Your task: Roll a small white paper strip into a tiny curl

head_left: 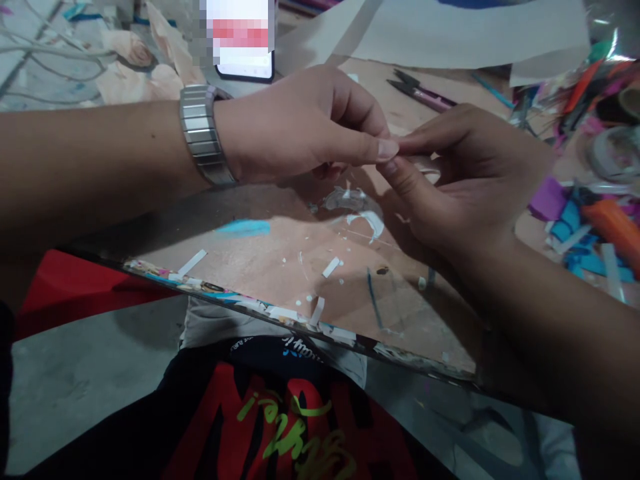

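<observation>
My left hand (300,127), with a metal watch (203,133) on the wrist, is closed in a pinch above the table. Its thumb and fingertips meet those of my right hand (465,160), which is pinching too. Between them is a small pale strip (430,170), perhaps paper, curling out under the right fingers; most of it is hidden. Below the hands, the brown tabletop (300,247) carries white glue smears (370,223), a blue paint mark (245,228) and small white paper strips (331,267).
A phone (245,67) stands behind my left hand, beside peach crepe paper (129,50). Purple-handled snips (425,93) lie beyond the hands, below a large white sheet (465,37). At right are a tape roll (615,155), an orange tool (613,230) and coloured scraps (550,199).
</observation>
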Motion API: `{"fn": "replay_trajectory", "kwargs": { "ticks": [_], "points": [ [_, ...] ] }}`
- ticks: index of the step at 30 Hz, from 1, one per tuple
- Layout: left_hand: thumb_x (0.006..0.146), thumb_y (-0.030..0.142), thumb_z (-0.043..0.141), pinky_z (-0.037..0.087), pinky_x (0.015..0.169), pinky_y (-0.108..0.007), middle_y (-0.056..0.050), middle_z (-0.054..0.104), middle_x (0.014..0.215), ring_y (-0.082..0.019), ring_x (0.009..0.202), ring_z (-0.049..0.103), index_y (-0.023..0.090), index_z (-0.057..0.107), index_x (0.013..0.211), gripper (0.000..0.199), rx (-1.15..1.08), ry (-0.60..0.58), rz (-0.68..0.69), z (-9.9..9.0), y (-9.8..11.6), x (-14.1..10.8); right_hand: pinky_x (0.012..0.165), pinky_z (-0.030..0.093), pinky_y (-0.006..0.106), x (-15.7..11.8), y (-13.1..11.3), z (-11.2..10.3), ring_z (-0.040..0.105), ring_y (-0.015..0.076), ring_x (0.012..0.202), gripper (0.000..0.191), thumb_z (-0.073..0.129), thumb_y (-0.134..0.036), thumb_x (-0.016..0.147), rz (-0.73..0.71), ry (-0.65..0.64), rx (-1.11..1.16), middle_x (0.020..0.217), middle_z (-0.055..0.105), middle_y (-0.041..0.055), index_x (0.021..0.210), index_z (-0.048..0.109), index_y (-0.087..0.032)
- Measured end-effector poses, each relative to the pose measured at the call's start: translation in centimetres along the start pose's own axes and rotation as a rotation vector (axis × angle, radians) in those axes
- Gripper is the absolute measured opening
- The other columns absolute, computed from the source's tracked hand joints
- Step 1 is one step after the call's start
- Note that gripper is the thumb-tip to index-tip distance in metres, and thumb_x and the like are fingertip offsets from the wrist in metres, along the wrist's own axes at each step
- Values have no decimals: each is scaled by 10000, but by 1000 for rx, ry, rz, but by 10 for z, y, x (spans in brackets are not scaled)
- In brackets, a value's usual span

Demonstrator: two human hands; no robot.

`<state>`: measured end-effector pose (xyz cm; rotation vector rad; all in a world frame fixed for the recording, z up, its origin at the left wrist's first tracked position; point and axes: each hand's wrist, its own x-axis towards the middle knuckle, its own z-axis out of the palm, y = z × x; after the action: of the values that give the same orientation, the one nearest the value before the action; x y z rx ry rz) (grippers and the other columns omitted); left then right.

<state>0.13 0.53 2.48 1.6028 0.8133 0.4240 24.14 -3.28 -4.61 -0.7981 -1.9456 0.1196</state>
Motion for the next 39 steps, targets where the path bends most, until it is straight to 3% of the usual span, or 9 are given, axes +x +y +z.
{"fn": "replay_trajectory", "kwargs": {
  "ticks": [7,13,20,23,26,29,33,35,39],
  "points": [
    [1105,189,736,465,501,-171,-1,670,665,-95,548,634,78,836,1096,150,26,4,20,-1,-1,0,743,428,267,1,-8,-1,645,34,862,66,835,-283,1099,42,-8,1,956,771,-31,1101,808,-223],
    [1115,211,715,497,508,-182,8,642,657,-97,539,620,83,789,1041,165,30,-13,29,0,0,0,765,417,146,0,0,1,646,-19,880,130,835,-293,1090,-75,18,11,963,758,-33,1116,810,-168],
    [1117,205,707,490,510,-193,-14,650,713,-102,574,613,98,805,1014,178,56,-3,52,-3,2,-1,803,457,197,2,-10,0,655,15,899,122,851,-284,1072,107,-29,34,988,772,-28,1103,799,-179],
    [1119,188,710,443,504,-170,-2,644,710,-76,567,584,104,800,990,178,72,5,54,-2,1,-2,725,419,124,2,-11,1,644,-16,841,224,866,-362,1061,-84,44,102,952,754,-32,1106,779,-160],
    [1120,177,716,394,509,-165,4,647,704,-55,551,549,101,773,954,191,51,-3,69,1,1,-3,748,430,125,0,-9,3,611,-18,845,188,827,-339,1101,96,19,111,966,745,-27,1105,767,-160],
    [1119,164,710,384,496,-177,3,651,701,-62,549,559,100,770,938,201,66,4,61,2,3,-2,737,408,93,-1,-7,4,602,-30,832,232,866,-341,1051,-12,45,155,953,738,-17,1104,768,-138],
    [1116,151,712,358,486,-171,8,652,688,-57,531,550,109,773,935,195,81,6,70,1,4,-1,706,455,127,0,-8,4,655,9,823,196,845,-325,1063,-12,30,184,959,754,-13,1108,760,-155],
    [1114,143,707,346,472,-175,5,655,687,-66,524,559,109,775,933,196,80,6,75,1,3,-2,757,495,148,1,-9,4,680,14,870,152,840,-294,1071,96,-4,169,996,764,-19,1113,761,-171],
    [1118,159,701,365,464,-176,1,655,686,-78,529,578,114,774,942,196,88,8,68,0,2,-3,741,447,132,2,-10,3,640,-2,845,193,862,-334,1046,33,21,169,964,746,-28,1106,763,-179]
  ]
}}
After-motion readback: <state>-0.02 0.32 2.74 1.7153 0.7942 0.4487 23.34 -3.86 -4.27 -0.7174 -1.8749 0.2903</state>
